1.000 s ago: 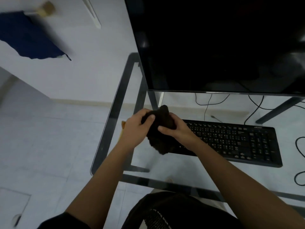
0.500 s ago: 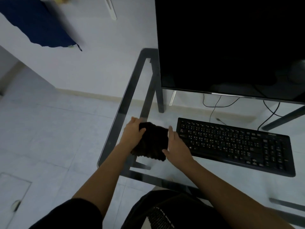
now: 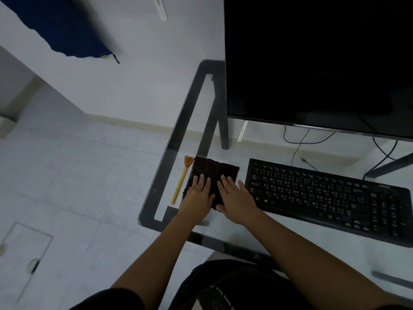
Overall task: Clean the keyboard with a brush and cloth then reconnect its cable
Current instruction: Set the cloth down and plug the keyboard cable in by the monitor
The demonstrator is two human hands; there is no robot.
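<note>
both hands have come down since a second ago. the dark cloth, then bunched between them above the keyboard's left end, now lies spread flat on the glass surface, just left of the black keyboard with a strip of bare glass between the two.

the left hand lies flat on the near left part of the cloth, fingers straight and close together, gripping nothing. the right hand lies flat on the near right part, fingers straight and a little spread. its outer finger reaches past the cloth's right edge toward the keyboard, and it grips nothing either.

the brush — pale wooden handle, orange bristles — lies on the surface just left of the cloth, bristle end pointing away from the person. whether the bristles touch the cloth's far corner cannot be told.

a thin cable with a loose end shows behind the keyboard's far edge, not joined to it. whether it lies on the glass or on the floor beneath cannot be told. the dark monitor stands at the back of the surface, above the keyboard.
</note>
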